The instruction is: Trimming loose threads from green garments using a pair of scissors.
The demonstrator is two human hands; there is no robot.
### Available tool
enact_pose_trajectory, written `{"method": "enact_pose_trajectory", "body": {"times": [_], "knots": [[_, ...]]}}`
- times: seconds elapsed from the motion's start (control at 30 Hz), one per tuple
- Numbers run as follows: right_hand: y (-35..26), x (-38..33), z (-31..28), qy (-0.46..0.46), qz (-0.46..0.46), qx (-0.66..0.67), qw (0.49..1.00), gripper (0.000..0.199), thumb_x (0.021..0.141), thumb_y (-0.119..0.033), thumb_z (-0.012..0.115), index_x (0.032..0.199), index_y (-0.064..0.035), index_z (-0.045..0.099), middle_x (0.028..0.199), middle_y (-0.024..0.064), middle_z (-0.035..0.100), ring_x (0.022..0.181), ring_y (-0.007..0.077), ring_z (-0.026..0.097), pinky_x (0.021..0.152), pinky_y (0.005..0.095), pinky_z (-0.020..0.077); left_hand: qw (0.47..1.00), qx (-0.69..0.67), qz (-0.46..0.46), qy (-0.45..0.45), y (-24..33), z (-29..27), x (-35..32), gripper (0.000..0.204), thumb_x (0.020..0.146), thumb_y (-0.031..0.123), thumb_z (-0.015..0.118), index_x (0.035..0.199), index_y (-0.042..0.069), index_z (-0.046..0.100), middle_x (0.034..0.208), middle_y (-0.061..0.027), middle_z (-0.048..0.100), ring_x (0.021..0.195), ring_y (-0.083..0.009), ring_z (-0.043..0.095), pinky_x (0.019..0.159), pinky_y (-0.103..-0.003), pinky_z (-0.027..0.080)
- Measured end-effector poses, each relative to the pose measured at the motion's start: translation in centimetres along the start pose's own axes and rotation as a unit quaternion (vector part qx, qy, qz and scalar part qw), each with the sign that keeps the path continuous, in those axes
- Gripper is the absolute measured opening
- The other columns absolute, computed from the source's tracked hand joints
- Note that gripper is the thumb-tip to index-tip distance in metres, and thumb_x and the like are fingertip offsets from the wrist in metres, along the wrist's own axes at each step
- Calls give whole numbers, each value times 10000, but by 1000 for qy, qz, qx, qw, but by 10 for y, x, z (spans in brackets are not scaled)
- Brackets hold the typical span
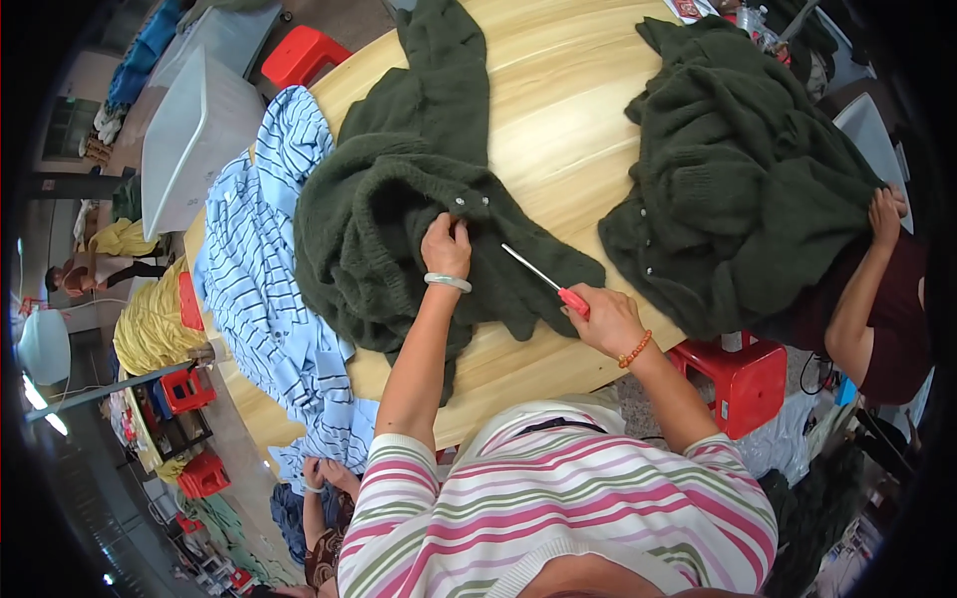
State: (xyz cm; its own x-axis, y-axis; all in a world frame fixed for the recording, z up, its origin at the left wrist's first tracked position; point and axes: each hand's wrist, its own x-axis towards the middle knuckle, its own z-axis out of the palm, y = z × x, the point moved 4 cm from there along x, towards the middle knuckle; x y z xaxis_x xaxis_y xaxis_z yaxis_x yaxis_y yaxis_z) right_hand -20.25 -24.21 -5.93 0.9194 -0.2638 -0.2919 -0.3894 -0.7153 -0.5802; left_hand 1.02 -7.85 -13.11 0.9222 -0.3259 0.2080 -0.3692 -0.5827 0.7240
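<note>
A dark green knitted sweater (369, 219) lies bunched on the wooden table in front of me, one sleeve stretching toward the far edge. My left hand (446, 247) is closed on its fabric, fingers pinching the knit just below two small shiny studs (473, 201). In my right hand (610, 324) is a red-handled tool with a thin straight metal shaft (532, 267). The shaft points up and left over the sweater, its tip apart from my left hand. Whether it is a screwdriver or another slim tool I cannot tell.
A blue striped garment (264, 269) lies along the left of the table (553, 100). At right, a co-worker's hand (884, 214) holds another dark green sweater (743, 189). Another person's hands (329, 473) touch the striped cloth. A red stool (743, 384) stands right of me.
</note>
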Motion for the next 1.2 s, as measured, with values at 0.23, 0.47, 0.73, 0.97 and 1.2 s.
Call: {"method": "enact_pose_trajectory", "body": {"times": [0.23,0.47,0.73,0.97,1.2], "knots": [[-12,-2,-7,-54,-13,-19,998,221,814,-311,590,876,-98,594,746,187,631,765,375,614,685,481,476,819,-519,-233,-82,-24,7,-22,107,883,130,591,920,30,601,806,-29,608,694,-137,575,627,-286,475],[-15,2,-6,-93,-18,-35,995,214,819,-309,588,904,-113,606,773,168,639,788,364,618,702,462,476,863,-450,-230,4,-29,-14,-45,111,892,123,579,921,18,595,788,-8,561,663,-83,496,595,-228,400],[-14,2,-1,-3,-77,44,996,215,822,-289,601,975,-140,626,794,121,648,761,332,619,682,445,479,840,-496,-178,131,-7,-45,-20,170,956,149,442,1050,33,522,947,-32,567,852,-125,536,777,-273,451],[-36,-6,-10,-105,-50,18,993,263,825,-351,582,976,-141,630,814,155,654,822,354,620,738,459,463,765,-594,-224,106,2,-27,-17,293,964,177,414,1174,-1,513,1141,-106,583,994,-223,586,860,-368,496],[-42,-15,-15,-127,-46,-14,991,264,825,-354,581,972,-141,630,818,159,650,839,364,611,751,460,457,699,-639,-316,53,4,-13,-38,328,945,249,486,1140,-6,548,1121,-93,599,1009,-205,575,864,-344,487]]}}
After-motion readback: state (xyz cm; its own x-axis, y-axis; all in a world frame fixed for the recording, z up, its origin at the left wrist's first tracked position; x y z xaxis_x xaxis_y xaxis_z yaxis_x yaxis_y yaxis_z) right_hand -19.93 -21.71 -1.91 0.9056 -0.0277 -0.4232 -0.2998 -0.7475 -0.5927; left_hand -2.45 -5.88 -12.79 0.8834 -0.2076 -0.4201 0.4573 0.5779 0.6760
